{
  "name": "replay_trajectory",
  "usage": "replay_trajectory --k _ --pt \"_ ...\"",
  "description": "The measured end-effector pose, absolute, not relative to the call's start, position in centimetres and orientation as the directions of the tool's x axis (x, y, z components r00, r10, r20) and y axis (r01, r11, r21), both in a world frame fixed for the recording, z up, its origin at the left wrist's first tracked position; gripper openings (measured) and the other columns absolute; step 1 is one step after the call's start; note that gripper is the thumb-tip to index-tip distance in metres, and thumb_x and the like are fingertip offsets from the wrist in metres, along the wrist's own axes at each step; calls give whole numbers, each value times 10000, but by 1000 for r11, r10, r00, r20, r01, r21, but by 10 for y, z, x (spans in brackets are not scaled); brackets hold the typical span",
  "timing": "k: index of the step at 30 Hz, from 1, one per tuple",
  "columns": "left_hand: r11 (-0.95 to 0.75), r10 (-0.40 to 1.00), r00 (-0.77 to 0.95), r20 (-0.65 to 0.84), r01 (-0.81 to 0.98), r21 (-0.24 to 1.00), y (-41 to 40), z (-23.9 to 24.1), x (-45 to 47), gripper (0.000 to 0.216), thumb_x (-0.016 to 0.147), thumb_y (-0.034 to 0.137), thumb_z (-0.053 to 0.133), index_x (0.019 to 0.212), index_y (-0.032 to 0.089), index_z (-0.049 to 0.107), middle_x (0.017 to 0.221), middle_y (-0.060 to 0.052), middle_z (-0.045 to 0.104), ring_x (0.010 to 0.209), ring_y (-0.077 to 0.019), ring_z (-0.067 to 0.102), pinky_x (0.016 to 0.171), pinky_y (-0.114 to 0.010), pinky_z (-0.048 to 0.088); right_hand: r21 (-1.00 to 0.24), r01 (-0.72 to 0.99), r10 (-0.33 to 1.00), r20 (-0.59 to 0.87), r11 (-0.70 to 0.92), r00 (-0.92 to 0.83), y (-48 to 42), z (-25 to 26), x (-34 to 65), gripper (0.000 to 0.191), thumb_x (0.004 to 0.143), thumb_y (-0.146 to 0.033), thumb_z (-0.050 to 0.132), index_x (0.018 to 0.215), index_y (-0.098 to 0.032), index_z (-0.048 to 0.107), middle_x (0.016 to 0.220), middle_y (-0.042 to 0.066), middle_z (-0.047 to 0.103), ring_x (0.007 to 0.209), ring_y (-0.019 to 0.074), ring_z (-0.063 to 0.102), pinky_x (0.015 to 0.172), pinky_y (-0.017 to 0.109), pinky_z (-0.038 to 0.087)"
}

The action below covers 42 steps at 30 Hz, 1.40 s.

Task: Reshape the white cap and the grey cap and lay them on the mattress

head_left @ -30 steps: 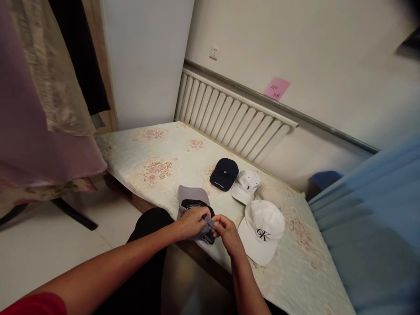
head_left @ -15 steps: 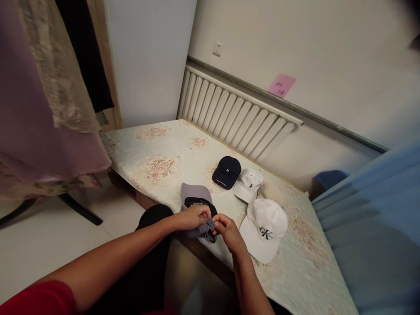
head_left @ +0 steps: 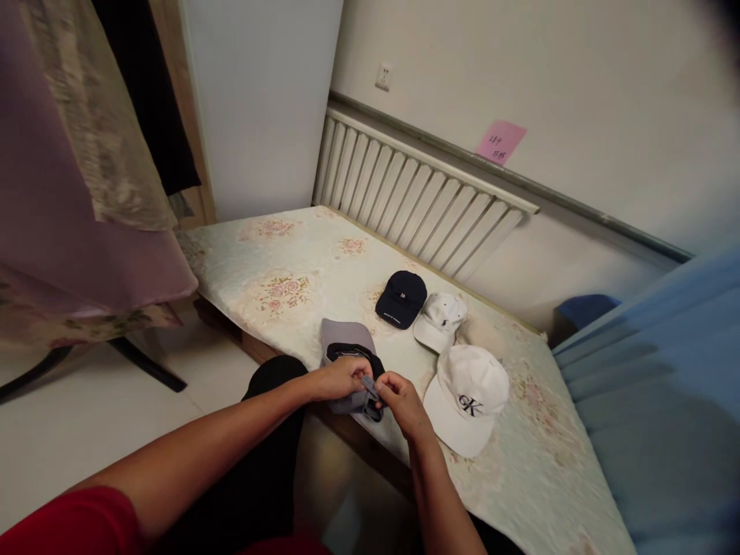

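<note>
A grey cap (head_left: 345, 339) lies upside down at the near edge of a floral mattress (head_left: 277, 262). My left hand (head_left: 338, 378) and my right hand (head_left: 401, 403) meet at the cap's back, both pinching its grey strap (head_left: 368, 389). To the right of my hands sits a white cap with a black logo (head_left: 469, 397). Farther back lie a navy cap (head_left: 401, 298) and a smaller white cap (head_left: 438, 321), side by side.
A white slatted panel (head_left: 416, 202) leans against the wall behind the mattress. A pink note (head_left: 500, 142) sticks to the wall. Blue fabric (head_left: 659, 385) fills the right side. Hanging clothes (head_left: 75, 169) on a stand crowd the left, over a pale floor.
My fingers have shifted slightly on the grey strap. The camera has drifted a little, so everything sits slightly higher and to the right.
</note>
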<state>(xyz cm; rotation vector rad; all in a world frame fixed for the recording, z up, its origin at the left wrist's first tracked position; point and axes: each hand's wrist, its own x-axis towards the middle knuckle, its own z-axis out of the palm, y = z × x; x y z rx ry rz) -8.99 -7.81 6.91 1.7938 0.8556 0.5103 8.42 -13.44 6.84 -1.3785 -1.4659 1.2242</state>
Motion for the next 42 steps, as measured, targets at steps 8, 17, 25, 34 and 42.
replay_trajectory --k 8,17,25,34,42 --pt "-189 751 658 -59 299 935 -79 68 -91 183 641 160 504 810 151 575 628 49 467 579 -93 408 526 -197 291 -974 219 989 -85 -56 -124 -135 71 81 158 737 -326 600 702 -176 568 571 -53 509 535 105 496 546 228 369" --pt "-185 734 677 -42 260 948 -80 71 -90 132 696 212 533 801 149 581 640 36 526 574 -85 438 525 -183 319 -971 233 982 -86 -45 -169 -136 73 86 183 727 -361 623 707 -185 577 582 -39 548 563 120 506 561 238 374" --pt "-203 722 691 -46 274 940 -77 68 -88 160 667 161 511 810 157 584 663 36 548 590 -90 465 544 -190 342 -949 311 988 -84 -39 -133 -137 74 85 141 728 -293 588 655 -180 545 541 -42 555 512 101 457 520 226 320" --pt "-267 963 157 219 672 690 -50 46 -118 130 786 228 469 857 173 563 930 -67 576 934 -198 515 874 -315 399 -976 211 993 -73 -52 -95 -140 58 90 124 719 -273 603 672 -187 528 541 -44 545 513 108 493 514 225 343" --pt "335 935 -74 -348 515 789 -19 28 -136 375 785 408 518 1016 112 529 796 -89 615 699 -187 604 581 -273 482 -945 322 990 -95 -56 -108 -149 66 82 72 701 -222 581 653 -193 535 532 -50 538 512 110 471 520 232 342"
